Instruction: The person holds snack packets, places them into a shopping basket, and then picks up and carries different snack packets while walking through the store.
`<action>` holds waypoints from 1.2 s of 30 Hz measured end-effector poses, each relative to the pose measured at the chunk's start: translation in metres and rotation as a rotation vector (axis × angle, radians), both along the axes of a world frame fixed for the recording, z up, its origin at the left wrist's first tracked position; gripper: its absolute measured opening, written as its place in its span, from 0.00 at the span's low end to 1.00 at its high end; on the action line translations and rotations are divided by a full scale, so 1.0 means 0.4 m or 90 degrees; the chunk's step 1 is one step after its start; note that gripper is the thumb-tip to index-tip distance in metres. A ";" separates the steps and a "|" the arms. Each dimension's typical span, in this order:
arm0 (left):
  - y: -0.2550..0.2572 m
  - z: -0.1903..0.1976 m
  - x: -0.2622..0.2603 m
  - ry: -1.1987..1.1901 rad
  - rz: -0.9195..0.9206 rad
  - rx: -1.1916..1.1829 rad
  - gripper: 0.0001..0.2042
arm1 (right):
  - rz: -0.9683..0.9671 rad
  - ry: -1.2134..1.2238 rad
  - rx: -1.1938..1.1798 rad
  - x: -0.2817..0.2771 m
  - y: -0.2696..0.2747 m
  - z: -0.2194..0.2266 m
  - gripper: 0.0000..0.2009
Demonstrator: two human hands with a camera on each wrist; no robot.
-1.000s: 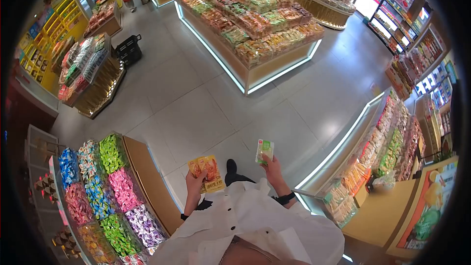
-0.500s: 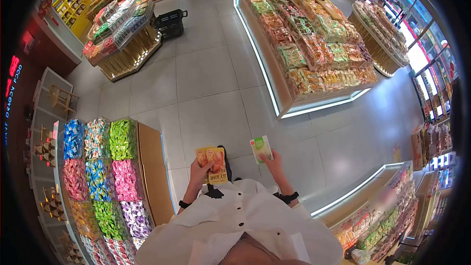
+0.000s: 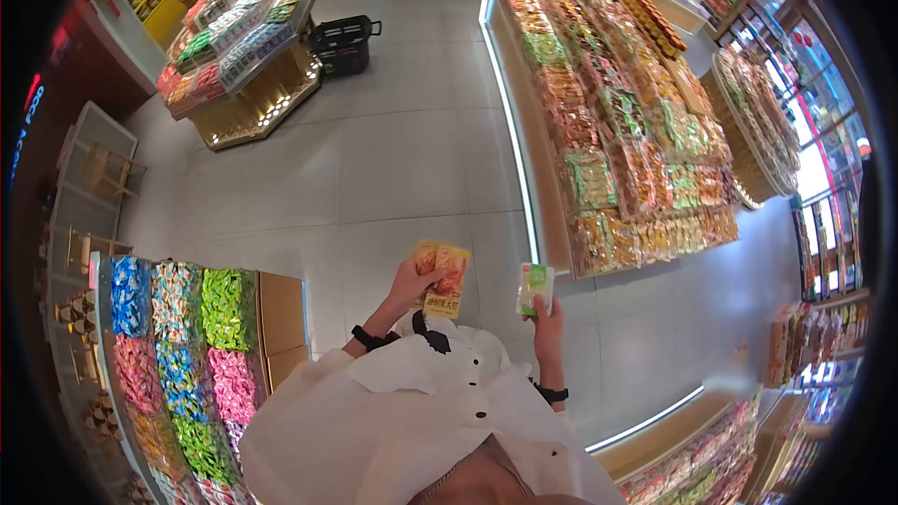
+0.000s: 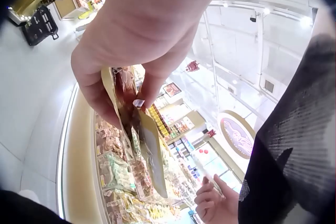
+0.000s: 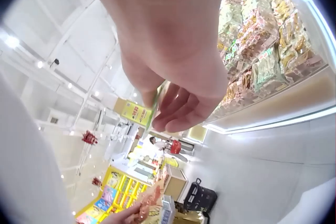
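My left hand (image 3: pixel 410 286) grips two yellow-orange snack packets (image 3: pixel 447 288), fanned so they overlap, with the thumb across their front. In the left wrist view, these flat packets (image 4: pixel 153 153) appear edge-on between thumb and fingers. My right hand (image 3: pixel 548 325) pinches a white-and-green packet (image 3: pixel 536 286) by its lower part, held upright in front of the body. The right wrist view shows its thin green edge (image 5: pixel 155 107) between thumb and curled fingers. Both hands are in front of the white shirt (image 3: pixel 412 402), a short distance apart.
A large lit display island (image 3: pixel 552 224) piled with packaged snacks stands ahead to the right. Bins of colourful wrapped candy (image 3: pixel 182 346) are close on the left. Beyond them are an octagonal stand (image 3: pixel 253 98) and a black basket (image 3: pixel 341 45) on the grey floor (image 3: pixel 402 159).
The view has turned left, so the island and the basket sit further right in it. Both hands keep hold of their packets and now appear further right in the head view.
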State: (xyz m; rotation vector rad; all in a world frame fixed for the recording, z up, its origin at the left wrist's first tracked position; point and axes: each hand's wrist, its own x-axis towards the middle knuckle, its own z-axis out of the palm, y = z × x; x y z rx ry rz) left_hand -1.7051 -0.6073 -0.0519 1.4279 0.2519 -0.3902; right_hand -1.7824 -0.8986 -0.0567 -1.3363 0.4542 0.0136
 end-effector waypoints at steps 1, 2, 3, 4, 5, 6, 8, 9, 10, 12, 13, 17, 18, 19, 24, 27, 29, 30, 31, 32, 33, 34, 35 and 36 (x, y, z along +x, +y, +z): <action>-0.002 0.003 0.043 -0.023 -0.022 0.005 0.16 | 0.006 -0.022 0.048 0.040 0.010 0.021 0.16; -0.001 0.011 0.084 -0.015 0.004 0.013 0.16 | 0.032 -0.014 0.056 0.083 0.014 0.009 0.16; 0.000 0.021 0.132 -0.008 -0.022 0.030 0.16 | 0.020 -0.032 0.065 0.123 0.014 -0.012 0.15; 0.006 0.025 0.178 -0.001 -0.051 0.045 0.17 | 0.006 -0.051 0.074 0.161 0.008 -0.039 0.15; 0.009 0.018 0.218 0.001 -0.032 0.052 0.17 | 0.019 -0.028 0.077 0.202 -0.007 -0.086 0.14; 0.014 0.009 0.253 0.000 -0.016 0.055 0.17 | 0.034 -0.026 0.083 0.256 0.008 -0.089 0.14; 0.036 -0.004 0.314 0.006 0.012 0.062 0.18 | -0.037 -0.012 0.091 0.352 0.034 -0.092 0.13; 0.050 -0.008 0.346 0.018 0.036 0.049 0.18 | -0.024 -0.009 0.096 0.408 0.040 -0.101 0.13; 0.066 -0.011 0.380 0.028 0.061 0.036 0.19 | -0.010 -0.001 0.109 0.470 0.044 -0.111 0.13; 0.091 -0.042 0.446 0.010 0.116 0.037 0.19 | 0.025 0.005 0.129 0.609 0.048 -0.136 0.13; 0.107 -0.059 0.480 -0.007 0.155 0.030 0.19 | 0.043 0.006 0.123 0.681 0.052 -0.147 0.13; 0.166 -0.084 0.639 0.009 0.236 0.104 0.19 | 0.123 0.008 0.101 0.985 0.083 -0.159 0.14; 0.176 -0.056 0.682 0.030 0.270 0.090 0.19 | 0.144 0.022 0.093 1.064 0.102 -0.146 0.15; 0.188 -0.031 0.725 0.051 0.301 0.081 0.18 | 0.157 0.019 0.102 1.137 0.119 -0.134 0.15; 0.215 0.027 0.912 0.036 0.445 0.086 0.16 | 0.360 -0.001 0.095 1.525 0.222 -0.094 0.19; 0.216 -0.009 0.981 0.066 0.519 0.020 0.15 | 0.438 -0.034 0.036 1.707 0.300 -0.039 0.19; 0.236 -0.037 1.040 0.056 0.539 0.034 0.14 | 0.479 -0.077 0.023 1.812 0.346 -0.037 0.18; 0.244 -0.043 1.079 0.055 0.541 0.030 0.14 | 0.480 -0.055 0.026 1.860 0.368 -0.054 0.18; 0.250 -0.050 1.121 0.047 0.566 0.022 0.14 | 0.473 -0.032 0.028 1.903 0.391 -0.061 0.18; 0.258 -0.059 1.167 0.041 0.579 0.013 0.13 | 0.456 -0.032 0.022 1.941 0.414 -0.067 0.18; 0.268 -0.065 1.216 0.043 0.545 0.008 0.13 | 0.476 -0.064 0.021 1.974 0.436 -0.068 0.18; 0.286 -0.063 1.266 0.057 0.558 -0.008 0.14 | 0.478 -0.092 0.016 2.000 0.452 -0.069 0.19; 0.303 -0.062 1.321 0.075 0.556 -0.024 0.14 | 0.466 -0.075 0.033 2.028 0.466 -0.082 0.19; 0.313 -0.063 1.382 0.083 0.482 -0.030 0.14 | 0.445 -0.061 0.048 2.063 0.474 -0.089 0.19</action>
